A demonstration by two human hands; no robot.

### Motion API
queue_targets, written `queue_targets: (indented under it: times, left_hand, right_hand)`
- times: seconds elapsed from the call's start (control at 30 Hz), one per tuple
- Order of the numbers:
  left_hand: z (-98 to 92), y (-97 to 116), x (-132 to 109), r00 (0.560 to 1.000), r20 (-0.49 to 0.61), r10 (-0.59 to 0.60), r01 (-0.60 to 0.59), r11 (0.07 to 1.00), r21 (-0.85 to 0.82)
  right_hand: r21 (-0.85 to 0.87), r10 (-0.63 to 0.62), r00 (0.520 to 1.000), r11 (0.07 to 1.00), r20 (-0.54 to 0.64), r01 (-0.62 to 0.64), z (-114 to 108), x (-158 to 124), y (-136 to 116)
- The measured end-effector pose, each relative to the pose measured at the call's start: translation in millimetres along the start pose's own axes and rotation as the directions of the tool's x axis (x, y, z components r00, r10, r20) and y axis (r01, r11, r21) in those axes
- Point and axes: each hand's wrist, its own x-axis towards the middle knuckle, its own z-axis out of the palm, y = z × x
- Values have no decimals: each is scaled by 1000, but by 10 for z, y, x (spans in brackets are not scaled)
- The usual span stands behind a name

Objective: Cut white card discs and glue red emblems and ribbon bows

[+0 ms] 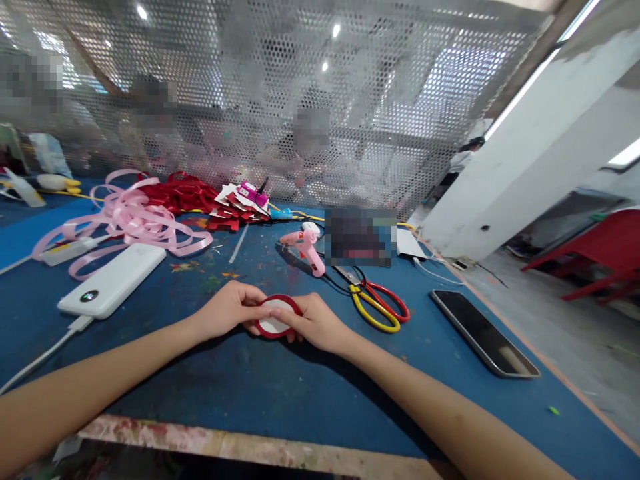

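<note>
Between my two hands is a small round disc (274, 325), white in the centre with a dark red rim. My left hand (231, 308) grips its left side, thumb lying across the white face and fingers curled behind. From the right, my right hand (316, 321) pinches it the same way, its thumb also on the white face. The two thumb tips meet near the disc's middle. Just beyond the hands lies a pink glue gun (306, 250), with scissors (375, 303) with one yellow and one red handle to its right.
A white power bank (115, 280) with a cable lies at left, near loops of pink ribbon (133, 217). Red ribbon (185, 192) and red-and-white paper pieces (237, 205) are piled at the back. A phone (483, 333) rests near the right edge; a perforated metal screen (280, 87) stands behind.
</note>
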Motion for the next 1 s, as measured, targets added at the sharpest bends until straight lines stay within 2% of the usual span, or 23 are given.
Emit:
queue_targets:
  times: [0.1, 0.2, 0.3, 0.43, 0.6, 0.67, 0.73, 0.83, 0.93, 1.0]
  left_hand:
    - [14, -18, 9, 999, -34, 35, -35, 999, 1]
    - [15, -25, 24, 988, -126, 89, -91, 996, -9]
    - [-4, -14, 34, 966, -191, 172, -163, 985, 64]
    - [-20, 16, 25, 952, -178, 249, -208, 953, 220]
    - [22, 25, -10, 955, -69, 288, -249, 906, 342]
    - [41, 21, -20, 957, -82, 279, -242, 920, 309]
    - [53, 21, -26, 950, -139, 280, -245, 943, 227]
    - [65, 29, -29, 942, -205, 266, -259, 964, 58]
    - [82, 39, -34, 967, -146, 211, -219, 975, -42]
    - [92, 42, -37, 971, -123, 203, -211, 976, -57]
  right_hand:
    - [-37, -39, 997, 999, -61, 37, 0, 0, -5]
    - [-56, -65, 990, 997, -126, 58, 16, 5, 5]
    - [-86, -70, 992, 994, -103, 61, 33, 11, 14]
    - [-145, -80, 994, 987, -74, 69, 45, 15, -3]
    - [-285, -94, 989, 957, -117, 58, 46, 13, -19]
    - [-248, -102, 988, 966, -115, 71, 50, 16, -9]
    - [-153, -105, 984, 985, -142, 83, 59, 21, -1]
    - [27, -67, 965, 997, -254, 77, 75, 27, -9]
    - [162, -13, 939, 984, -344, 73, 89, 32, -28]
    - [221, 11, 936, 973, -351, 72, 101, 36, -36]
